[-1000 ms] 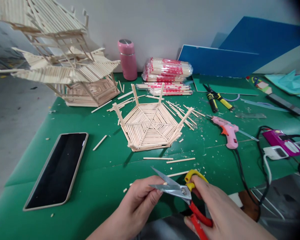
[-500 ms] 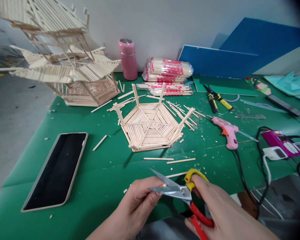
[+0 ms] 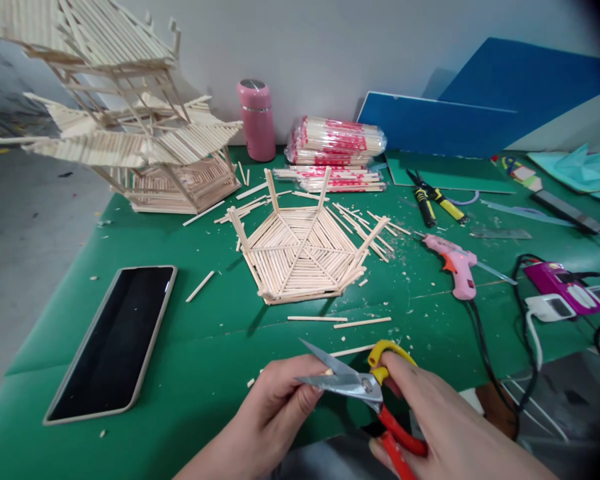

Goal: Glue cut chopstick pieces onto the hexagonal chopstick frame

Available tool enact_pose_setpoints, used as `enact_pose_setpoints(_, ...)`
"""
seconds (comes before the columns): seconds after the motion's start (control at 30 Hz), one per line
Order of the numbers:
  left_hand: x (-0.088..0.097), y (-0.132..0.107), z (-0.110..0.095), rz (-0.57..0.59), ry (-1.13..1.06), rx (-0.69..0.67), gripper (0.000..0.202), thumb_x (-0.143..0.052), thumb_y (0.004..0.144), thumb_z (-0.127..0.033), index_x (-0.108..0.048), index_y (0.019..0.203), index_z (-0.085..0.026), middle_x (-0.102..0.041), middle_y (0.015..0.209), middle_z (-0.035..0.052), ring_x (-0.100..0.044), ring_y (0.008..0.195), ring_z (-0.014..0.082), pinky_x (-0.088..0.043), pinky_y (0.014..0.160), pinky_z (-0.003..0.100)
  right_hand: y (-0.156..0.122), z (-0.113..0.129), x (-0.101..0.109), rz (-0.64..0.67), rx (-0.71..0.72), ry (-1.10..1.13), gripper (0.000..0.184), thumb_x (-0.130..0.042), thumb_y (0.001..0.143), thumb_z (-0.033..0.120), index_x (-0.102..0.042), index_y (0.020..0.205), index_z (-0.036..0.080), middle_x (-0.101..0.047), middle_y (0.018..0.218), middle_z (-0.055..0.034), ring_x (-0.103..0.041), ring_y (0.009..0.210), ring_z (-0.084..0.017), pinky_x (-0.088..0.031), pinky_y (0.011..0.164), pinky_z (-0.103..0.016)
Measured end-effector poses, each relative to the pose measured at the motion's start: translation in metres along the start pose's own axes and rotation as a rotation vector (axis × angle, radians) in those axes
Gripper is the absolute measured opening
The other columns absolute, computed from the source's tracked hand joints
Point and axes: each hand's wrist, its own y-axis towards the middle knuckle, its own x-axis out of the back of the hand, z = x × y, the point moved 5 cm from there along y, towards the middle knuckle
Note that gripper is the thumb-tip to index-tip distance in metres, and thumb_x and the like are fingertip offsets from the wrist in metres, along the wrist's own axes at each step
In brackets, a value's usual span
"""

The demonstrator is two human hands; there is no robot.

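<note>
Right fingers (image 3: 399, 368) held parted scissors (image 3: 366, 385), left fingers (image 3: 287, 372) pinched a wooden stick (image 3: 329, 371) between blades (image 3: 330, 358), hexagonal stick base (image 3: 291, 257) stood beyond

A phone (image 3: 113, 341) lay screen-up at left; a pink flask (image 3: 257, 130) stood near the wall (image 3: 325, 53), left of blue panels (image 3: 430, 127).

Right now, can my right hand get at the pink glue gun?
Probably not to grasp it: your right hand is occupied gripping the scissors, though the pink glue gun lies not far beyond.
</note>
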Motion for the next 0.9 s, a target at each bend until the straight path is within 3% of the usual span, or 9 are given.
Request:
enact_pose_setpoints(0.17, 0.002, 0.003, -0.005, -0.054, 0.01, -0.022, 0.019, -0.054, 0.08, -0.017, -0.061, 0.095, -0.027, -0.068, 0.088, -0.0027, -0.062, 0.078, 0.0096, -0.047, 0.072, 0.015, 0.0, 0.003, 0.002, -0.009, 0.025, 0.002, 0.045, -0.052, 0.067, 0.034, -0.049, 0.104, 0.009, -0.061, 0.097, -0.0177, -0.06, 0.083, -0.026, -0.049, 0.072, -0.036)
enact_pose_setpoints(0.43, -0.002, 0.012, -0.016, 0.054, -0.032, -0.031, 0.017, -0.047, 0.083, -0.015, -0.061, 0.093, -0.02, -0.068, 0.083, 0.0008, -0.061, 0.074, 0.0117, -0.046, 0.07, 0.018, 0.001, 0.004, 0.005, -0.001, 0.005, -0.013, 0.052, -0.051, 0.067, 0.035, -0.047, 0.109, 0.006, -0.061, 0.098, -0.0191, -0.06, 0.086, -0.028, -0.049, 0.073, -0.038)
enact_pose_setpoints(0.7, -0.005, 0.022, -0.027, 0.109, -0.159, 0.046, 0.019, -0.045, 0.085, -0.02, -0.062, 0.077, -0.017, -0.065, 0.072, -0.0001, -0.057, 0.066, 0.0102, -0.043, 0.062, 0.015, -0.001, -0.001, 0.002, -0.034, 0.003, -0.018, 0.061, -0.054, 0.067, 0.032, -0.041, 0.121, 0.007, -0.06, 0.104, -0.0168, -0.059, 0.093, -0.026, -0.047, 0.078, -0.034)
enact_pose_setpoints(0.8, -0.005, 0.024, -0.032, 0.098, -0.135, 0.019, 0.022, -0.043, 0.086, -0.022, -0.063, 0.078, -0.018, -0.065, 0.072, 0.0001, -0.055, 0.064, 0.0099, -0.042, 0.06, 0.015, 0.0, -0.005, 0.0, -0.066, 0.023, -0.001, 0.063, -0.055, 0.066, 0.032, -0.04, 0.122, 0.007, -0.06, 0.106, -0.0175, -0.058, 0.095, -0.026, -0.046, 0.08, -0.034)
enact_pose_setpoints(0.9, -0.004, 0.022, -0.034, 0.062, -0.069, -0.014, 0.026, -0.041, 0.086, -0.027, -0.063, 0.077, -0.017, -0.063, 0.067, 0.001, -0.053, 0.059, 0.0102, -0.042, 0.056, 0.016, 0.002, -0.008, 0.002, -0.095, 0.068, 0.045, 0.054, -0.056, 0.066, 0.03, -0.046, 0.116, 0.012, -0.064, 0.099, -0.0142, -0.06, 0.089, -0.026, -0.047, 0.076, -0.032)
